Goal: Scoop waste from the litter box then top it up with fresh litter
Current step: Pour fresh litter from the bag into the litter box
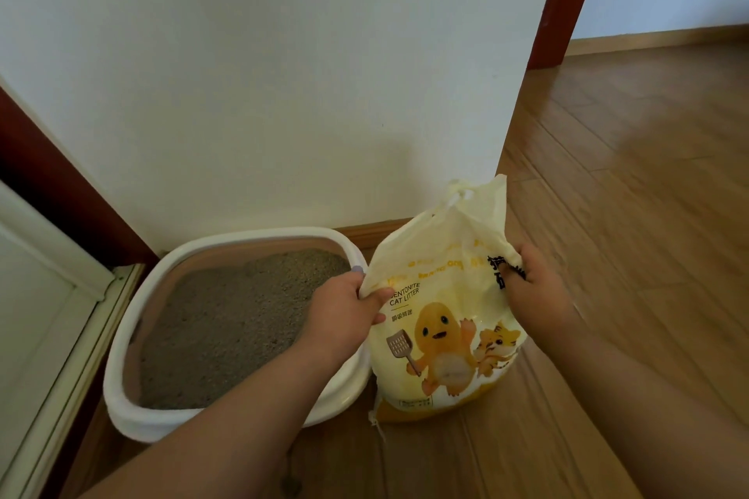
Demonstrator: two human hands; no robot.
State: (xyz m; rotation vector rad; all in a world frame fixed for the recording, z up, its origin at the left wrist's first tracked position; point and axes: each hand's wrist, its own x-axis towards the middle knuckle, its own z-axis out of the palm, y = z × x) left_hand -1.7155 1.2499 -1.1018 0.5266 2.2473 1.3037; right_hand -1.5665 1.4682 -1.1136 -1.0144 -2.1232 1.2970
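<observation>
Left hand (344, 306) pinches the left edge of the litter bag (441, 320); right hand (535, 288) grips its bunched right shoulder, likely to lift or spread the mouth for pouring. Bag stands upright on the floor (608, 215), touching the litter box (133, 413), which sits against the wall (283, 73), grey litter (227, 320) inside. Scoop not visible.

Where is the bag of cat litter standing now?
The litter bag stands on the wooden floor, right of the litter box, gripped by both hands.
</observation>
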